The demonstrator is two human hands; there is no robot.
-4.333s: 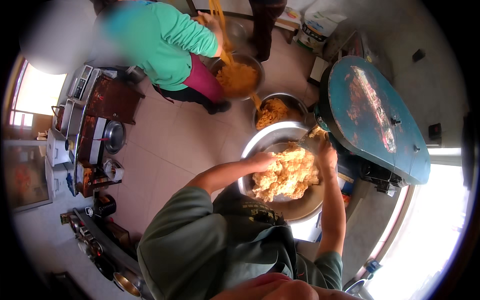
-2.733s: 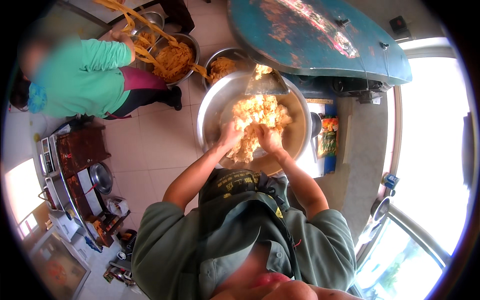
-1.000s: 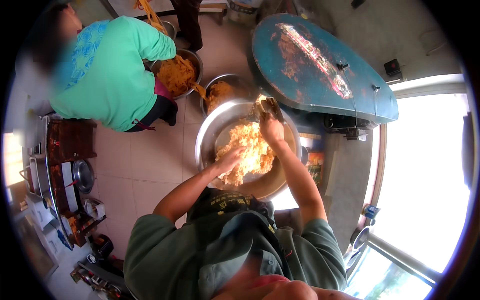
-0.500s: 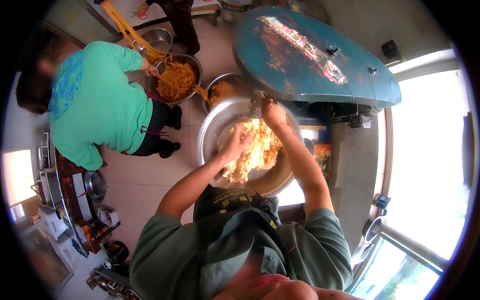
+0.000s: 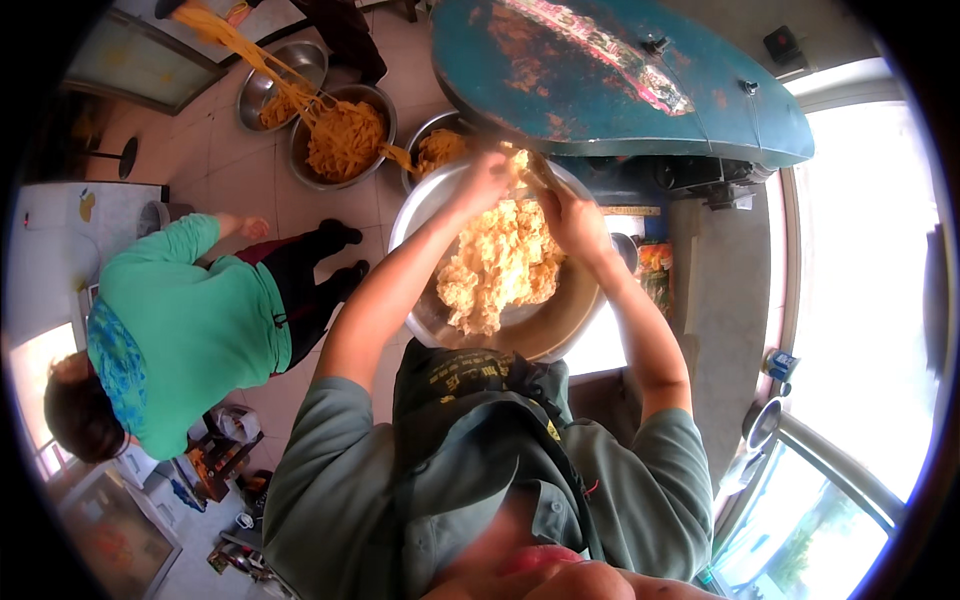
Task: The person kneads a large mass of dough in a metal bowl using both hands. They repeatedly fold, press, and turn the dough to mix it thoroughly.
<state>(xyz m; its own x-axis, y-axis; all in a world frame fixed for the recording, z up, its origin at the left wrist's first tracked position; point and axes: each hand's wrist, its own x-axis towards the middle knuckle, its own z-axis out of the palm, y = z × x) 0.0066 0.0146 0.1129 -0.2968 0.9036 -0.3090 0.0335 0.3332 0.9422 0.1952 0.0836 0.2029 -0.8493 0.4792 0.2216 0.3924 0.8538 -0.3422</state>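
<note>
A wide steel basin [image 5: 418, 220] holds a lumpy pale-yellow dough [image 5: 500, 260] in front of me. My left hand [image 5: 485, 175] is at the basin's far side, beside dough bits [image 5: 517, 160] at the blue machine's [image 5: 590, 90] outlet; its fingers are blurred and partly hidden. Just right of it, my right hand [image 5: 568, 215] has its fingers closed on the metal chute [image 5: 543, 172] above the basin, their tips partly hidden.
Bowls of orange strips [image 5: 345, 140] stand beyond on the tiled floor, long strips draped over them. A person in dark trousers [image 5: 350, 40] stands behind them. A co-worker in a green top [image 5: 190, 320] bends at the left. A bright glass door [image 5: 850, 290] is on the right.
My left hand has risen from the dough to the outlet; my right hand stays at the chute. The green-topped co-worker has moved from the orange-strip bowls toward the lower left.
</note>
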